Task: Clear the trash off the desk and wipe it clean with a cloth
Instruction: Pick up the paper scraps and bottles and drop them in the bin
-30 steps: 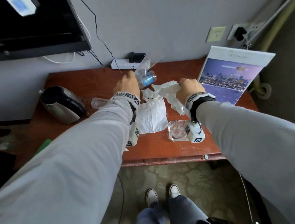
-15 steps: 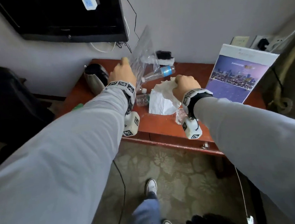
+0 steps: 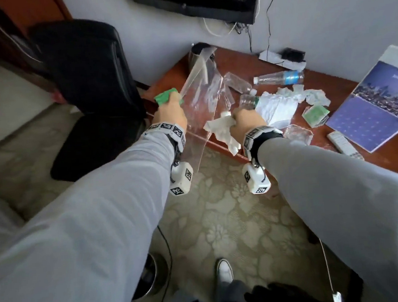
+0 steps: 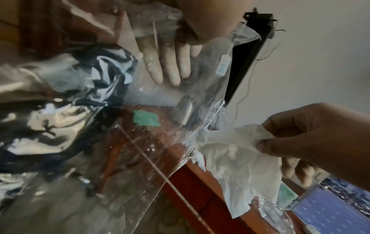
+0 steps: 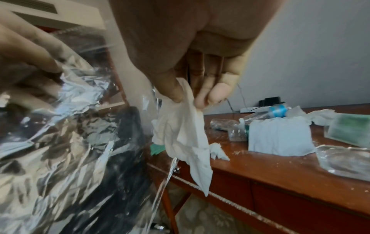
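Note:
My left hand [image 3: 170,112] holds up a clear plastic bag [image 3: 201,98] at the left end of the red-brown desk [image 3: 233,61], the film pinched between thumb and fingers [image 4: 166,66]. Just to its right, my right hand [image 3: 246,123] pinches a crumpled white tissue [image 3: 220,130] that hangs over the desk's front edge beside the bag [image 5: 60,126]. The thumb and fingertips grip the top of the tissue [image 5: 184,137]. A folded green cloth [image 3: 165,97] lies on the desk's left corner, behind my left hand.
On the desk lie a blue-labelled bottle [image 3: 280,77], a crushed bottle [image 3: 238,83], white paper [image 3: 275,108], a green packet [image 3: 315,115], a glass ashtray [image 3: 297,133], a remote [image 3: 342,144] and a calendar [image 3: 375,110]. A black chair [image 3: 88,88] stands left. A kettle [image 3: 198,52] is behind the bag.
My view has swung left. My left hand has carried the bag from the desk's middle to its left end, and my right hand has lifted the tissue off the pile toward the bag.

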Tool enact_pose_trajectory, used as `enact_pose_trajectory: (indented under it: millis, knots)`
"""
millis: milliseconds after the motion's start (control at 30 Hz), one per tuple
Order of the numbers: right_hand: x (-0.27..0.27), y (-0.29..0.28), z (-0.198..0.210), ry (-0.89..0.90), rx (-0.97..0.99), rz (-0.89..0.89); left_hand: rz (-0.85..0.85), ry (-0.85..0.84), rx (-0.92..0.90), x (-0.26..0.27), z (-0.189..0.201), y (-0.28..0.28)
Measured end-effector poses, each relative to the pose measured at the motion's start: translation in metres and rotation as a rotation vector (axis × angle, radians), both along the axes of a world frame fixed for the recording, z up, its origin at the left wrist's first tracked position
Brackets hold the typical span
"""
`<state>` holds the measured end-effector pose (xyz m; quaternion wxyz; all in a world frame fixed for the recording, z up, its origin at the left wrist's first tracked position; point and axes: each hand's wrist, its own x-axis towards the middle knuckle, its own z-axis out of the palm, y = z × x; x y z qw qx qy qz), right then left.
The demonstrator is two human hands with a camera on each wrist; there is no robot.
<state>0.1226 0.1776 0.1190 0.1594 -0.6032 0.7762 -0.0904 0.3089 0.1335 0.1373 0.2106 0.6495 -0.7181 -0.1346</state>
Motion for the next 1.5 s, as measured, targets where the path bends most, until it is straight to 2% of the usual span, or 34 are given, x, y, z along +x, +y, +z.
enact_pose_trajectory:
  millis: [200,333,567,667,800,833,967,1100,1233,1300,1500]
  knots:
    - [0.094,0.029,-0.031,-0.034,0.093,0.113,0.152,0.045,0.130,0.114,-0.055,0.062]
    - [0.177,0.061,-0.078,-0.060,0.158,0.185,0.246,0.055,0.229,0.199,-0.114,0.112]
    - [0.299,0.126,-0.200,-0.075,0.306,0.276,0.340,0.023,0.448,0.328,-0.231,0.213]
    - [0.329,0.146,-0.261,-0.053,0.381,0.341,0.416,0.017,0.521,0.364,-0.284,0.242]
    - [0.352,0.160,-0.336,-0.026,0.449,0.379,0.587,0.101,0.532,0.399,-0.355,0.258]
    - [0.362,0.161,-0.365,-0.015,0.464,0.400,0.614,0.054,0.603,0.409,-0.382,0.258]
    - [0.377,0.166,-0.432,-0.030,0.514,0.413,0.612,-0.074,0.777,0.429,-0.441,0.252]
    - [0.390,0.167,-0.486,-0.056,0.586,0.402,0.573,-0.157,0.774,0.428,-0.494,0.254]
    - [0.399,0.158,-0.524,-0.047,0.605,0.403,0.534,-0.131,0.694,0.410,-0.529,0.251]
    - [0.401,0.153,-0.540,-0.042,0.606,0.407,0.477,-0.114,0.725,0.402,-0.550,0.251]
    - [0.404,0.138,-0.583,-0.020,0.623,0.460,0.422,0.089,0.915,0.386,-0.620,0.251]
